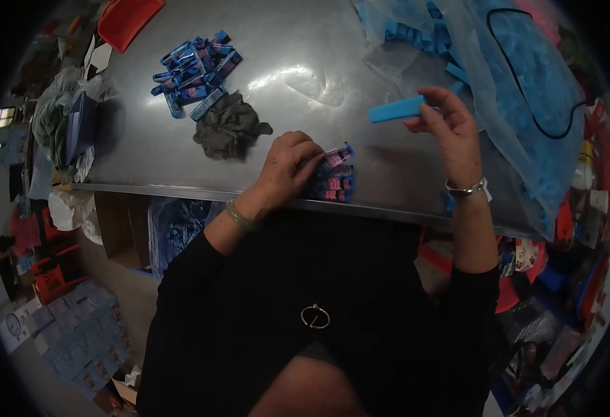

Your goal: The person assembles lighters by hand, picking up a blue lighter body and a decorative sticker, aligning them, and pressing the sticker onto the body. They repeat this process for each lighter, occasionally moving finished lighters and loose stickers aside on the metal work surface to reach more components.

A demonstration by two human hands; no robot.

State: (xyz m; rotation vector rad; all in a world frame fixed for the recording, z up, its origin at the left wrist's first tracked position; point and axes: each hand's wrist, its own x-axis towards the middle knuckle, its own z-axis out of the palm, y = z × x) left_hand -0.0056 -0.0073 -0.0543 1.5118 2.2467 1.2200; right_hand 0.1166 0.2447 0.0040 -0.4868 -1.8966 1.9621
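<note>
My right hand (451, 125) is raised over the metal table, closed on one end of a plain light-blue oblong piece (395, 110). The piece points left, toward my other hand. Near the table's front edge, my left hand (291, 163) has its fingers bent together on a small blue-and-pink printed packet (338, 156). Several similar printed packets (334, 184) lie beside and below those fingers. A grey-brown crumpled cloth (228, 128) rests further left. Behind the cloth is a loose heap of blue printed packets (197, 69).
A large clear plastic bag (520, 90) with many light-blue pieces covers the table's right side. At the back left lies a red dustpan-like tray (127, 21). A dark blue bin (82, 128) stands at the left edge. Below is an open cardboard box (120, 229).
</note>
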